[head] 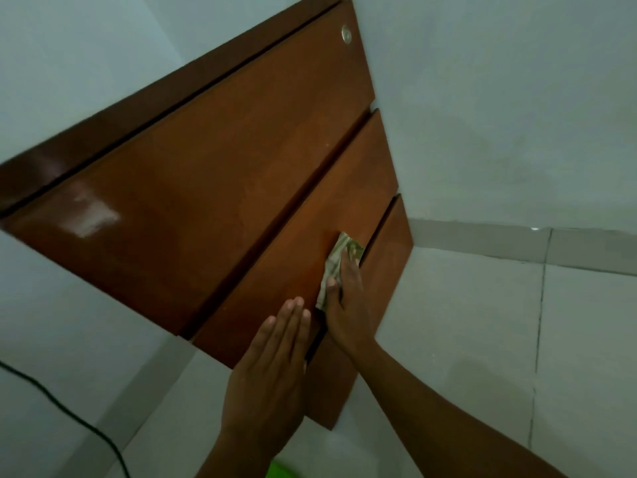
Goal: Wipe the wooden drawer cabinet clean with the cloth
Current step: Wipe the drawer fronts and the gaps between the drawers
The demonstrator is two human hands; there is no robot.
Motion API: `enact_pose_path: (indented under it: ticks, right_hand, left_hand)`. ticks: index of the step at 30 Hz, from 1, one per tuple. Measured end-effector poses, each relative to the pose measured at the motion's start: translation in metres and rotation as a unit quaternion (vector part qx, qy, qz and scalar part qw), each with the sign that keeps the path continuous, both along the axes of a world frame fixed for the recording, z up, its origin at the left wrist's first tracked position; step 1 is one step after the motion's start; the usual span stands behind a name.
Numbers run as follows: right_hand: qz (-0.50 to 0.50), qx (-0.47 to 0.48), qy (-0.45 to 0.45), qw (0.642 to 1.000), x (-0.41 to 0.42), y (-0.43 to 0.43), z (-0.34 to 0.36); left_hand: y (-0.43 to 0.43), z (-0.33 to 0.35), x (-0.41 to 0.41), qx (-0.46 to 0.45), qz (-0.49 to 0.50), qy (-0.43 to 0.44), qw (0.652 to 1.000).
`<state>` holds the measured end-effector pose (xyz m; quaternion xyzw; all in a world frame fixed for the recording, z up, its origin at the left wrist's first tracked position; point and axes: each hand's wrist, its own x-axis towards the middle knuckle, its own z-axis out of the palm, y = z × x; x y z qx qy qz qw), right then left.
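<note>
The wooden drawer cabinet (213, 188) fills the middle of the head view, tilted, with three reddish-brown drawer fronts and a round metal lock near its top corner. My right hand (344, 305) presses a folded pale green patterned cloth (339, 257) against the middle drawer front, close to the gap above the lowest drawer. My left hand (272, 367) lies flat with fingers together on the same drawer front, just left of my right hand, holding nothing.
White walls surround the cabinet. Pale floor tiles (586, 339) with grey grout lines spread to the right. A black cable (65, 408) runs across the floor at lower left. A bright green object (281, 469) peeks in at the bottom edge.
</note>
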<state>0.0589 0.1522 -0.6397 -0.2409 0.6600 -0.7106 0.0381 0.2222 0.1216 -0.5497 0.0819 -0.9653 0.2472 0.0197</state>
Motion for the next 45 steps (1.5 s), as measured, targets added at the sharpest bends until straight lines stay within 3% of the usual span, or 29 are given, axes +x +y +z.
enact_pose_path:
  ticks: [11, 22, 34, 45]
  right_hand:
    - [-0.009, -0.028, 0.053, 0.998, -0.010, 0.005, -0.006]
    - [-0.045, -0.006, 0.154, 0.987, -0.010, 0.011, -0.012]
    - [-0.040, 0.024, 0.166, 0.985, -0.013, 0.020, -0.006]
    - [0.016, 0.049, 0.187, 0.981, -0.022, 0.040, -0.008]
  left_hand:
    - [0.026, -0.067, 0.027, 0.105, 0.053, 0.006, 0.993]
    - [0.048, -0.096, 0.022, 0.222, 0.178, 0.100, 0.953]
    - [0.057, -0.066, -0.002, 0.286, 0.207, 0.149, 0.924]
    - [0.048, -0.043, -0.003, 0.412, 0.237, 0.181, 0.861]
